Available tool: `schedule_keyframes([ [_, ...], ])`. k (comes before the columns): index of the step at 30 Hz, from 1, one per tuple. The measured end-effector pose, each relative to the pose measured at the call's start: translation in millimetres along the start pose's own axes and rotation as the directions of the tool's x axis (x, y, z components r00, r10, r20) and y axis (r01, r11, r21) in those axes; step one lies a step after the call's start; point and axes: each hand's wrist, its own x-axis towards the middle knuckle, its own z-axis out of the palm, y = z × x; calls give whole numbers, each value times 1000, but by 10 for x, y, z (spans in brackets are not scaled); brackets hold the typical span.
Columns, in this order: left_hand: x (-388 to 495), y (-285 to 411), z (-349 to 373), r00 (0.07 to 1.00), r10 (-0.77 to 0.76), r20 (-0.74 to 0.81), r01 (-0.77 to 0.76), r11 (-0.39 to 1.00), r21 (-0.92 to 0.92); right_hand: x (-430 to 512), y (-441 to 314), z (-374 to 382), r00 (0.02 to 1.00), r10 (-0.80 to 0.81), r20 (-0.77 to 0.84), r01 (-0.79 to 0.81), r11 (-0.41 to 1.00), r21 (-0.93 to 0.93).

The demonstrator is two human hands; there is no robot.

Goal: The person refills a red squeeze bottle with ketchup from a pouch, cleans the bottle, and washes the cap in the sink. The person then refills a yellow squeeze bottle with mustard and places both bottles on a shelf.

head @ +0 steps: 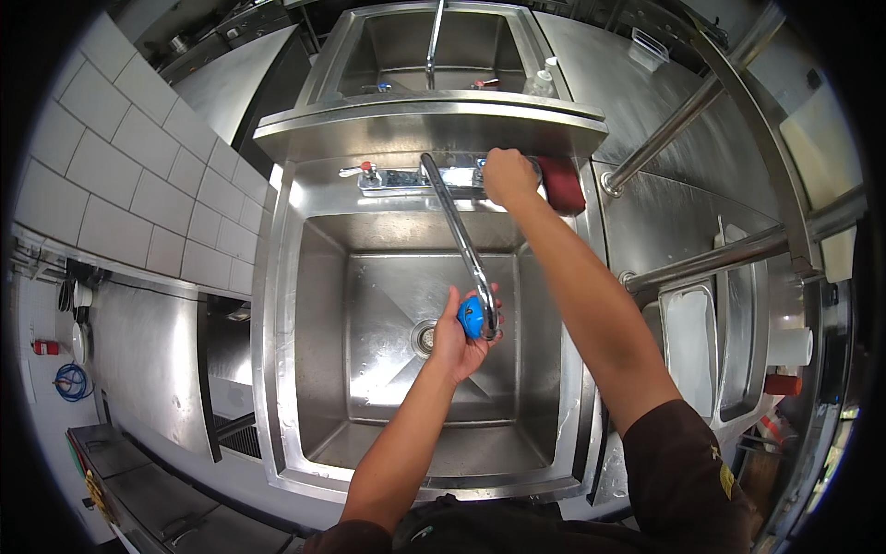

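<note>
Over the basin of a stainless steel sink (pixel 387 291), my left hand (pixel 453 346) holds a small blue object (pixel 471 317) with dark markings, palm up, under the outlet of the chrome swivel spout (pixel 457 228). The spout's end partly covers the object. My right hand (pixel 511 176) is closed around the right-hand handle of the chrome faucet (pixel 394 179) at the sink's back ledge; the handle is mostly hidden by the fingers. A red-tipped lever (pixel 358 169) is at the faucet's left. Whether water is running cannot be told.
A dark red block-like item (pixel 562 185) sits right of my right hand. Behind the backsplash (pixel 429 128) is a second sink (pixel 443 41) with pump bottles (pixel 543 82). White tiles (pixel 131 173) wall the left. Metal pans (pixel 740 332) and steel rails (pixel 713 263) stand at right.
</note>
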Motion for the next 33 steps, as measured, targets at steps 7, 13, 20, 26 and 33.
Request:
schedule_keyframes([
  [7, 33, -261, -198, 992, -25, -127, 30, 999, 35, -222, 790, 12, 936, 307, -173, -216, 887, 408],
  [13, -68, -348, -244, 994, -73, -87, 77, 996, 50, -291, 1411, 344, 975, 180, -127, -192, 977, -91],
  [20, -307, -311, -225, 983, -111, -143, 123, 990, 72, -303, 1580, 338, 858, 397, -325, -324, 910, 257],
  [26, -330, -275, -463, 978, 0, -207, 30, 989, 142, -1916, 893, 446, 876, 482, -3, -179, 330, 927],
  [33, -176, -478, -574, 903, 291, -315, -160, 911, 381, -3106, -242, 701, 985, 139, -104, -17, 676, 736],
])
